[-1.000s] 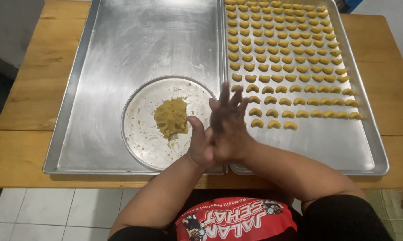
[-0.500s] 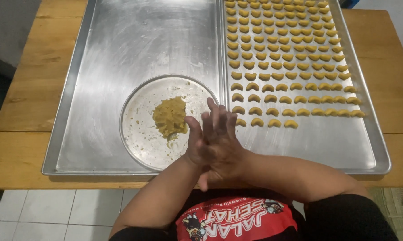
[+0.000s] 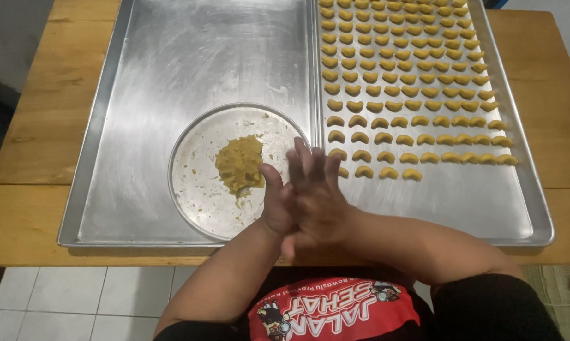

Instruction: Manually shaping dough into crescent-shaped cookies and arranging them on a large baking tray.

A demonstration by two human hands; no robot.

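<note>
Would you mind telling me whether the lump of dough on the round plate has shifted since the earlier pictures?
No. The dough lump sits at the same spot on the round plate, left of the tray seam.

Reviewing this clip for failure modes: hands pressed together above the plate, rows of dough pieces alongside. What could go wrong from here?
1. The hands, left and right, hover over the nearest shaped pieces; a low pass could squash them.
2. Crumbs may drop from the palms onto the plate or trays.
3. The right tray sits near the table edge; a forearm bump could shift it.
</note>
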